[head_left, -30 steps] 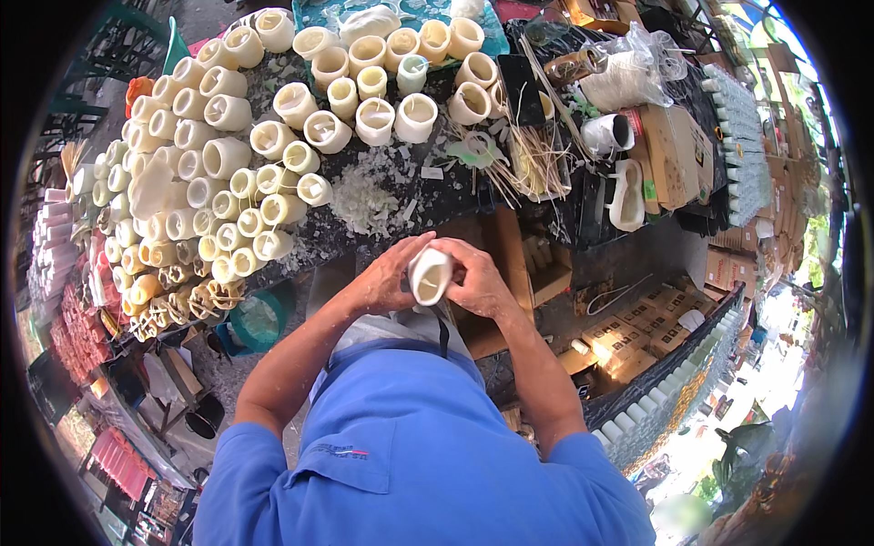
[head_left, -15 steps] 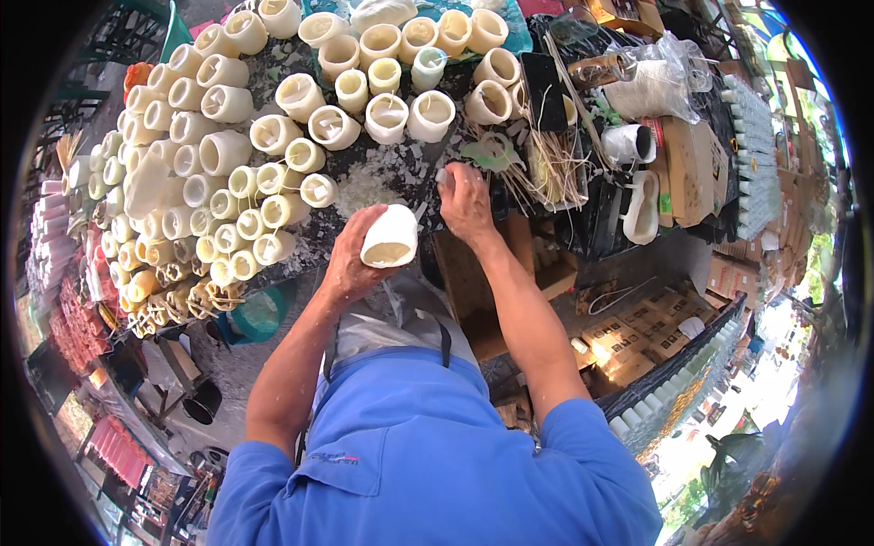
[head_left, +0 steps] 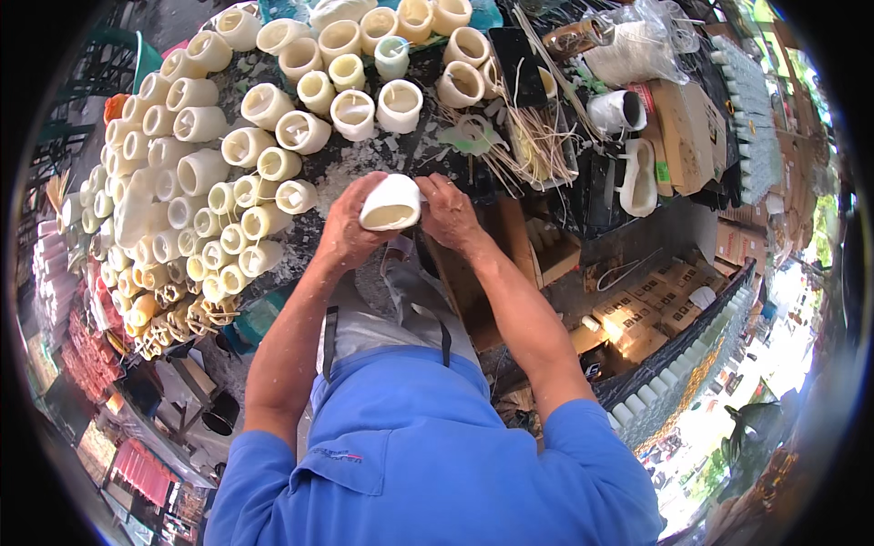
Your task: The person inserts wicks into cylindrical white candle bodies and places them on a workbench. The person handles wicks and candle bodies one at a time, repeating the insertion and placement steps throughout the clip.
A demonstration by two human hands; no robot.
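A cream, round wax candle shell (head_left: 391, 204) lies tilted on its side between my two hands, its hollow end facing me. My left hand (head_left: 346, 229) wraps around its left side. My right hand (head_left: 449, 212) touches its right edge with the fingertips. Both hands hover just above the near edge of a dark, wax-spattered table (head_left: 428, 150). Right behind them stand two similar white candles (head_left: 353, 113) (head_left: 399, 105) upright on the table.
Several rows of cream and yellow candles (head_left: 196, 182) cover the table's left and far side. A bundle of thin sticks (head_left: 533, 136) and a white cup (head_left: 619, 111) lie to the right. Cardboard boxes (head_left: 637, 318) sit low on the right.
My right hand reached out to the table half a second ago and has come back to the candle. The candle is now held by both hands again, a little farther forward.
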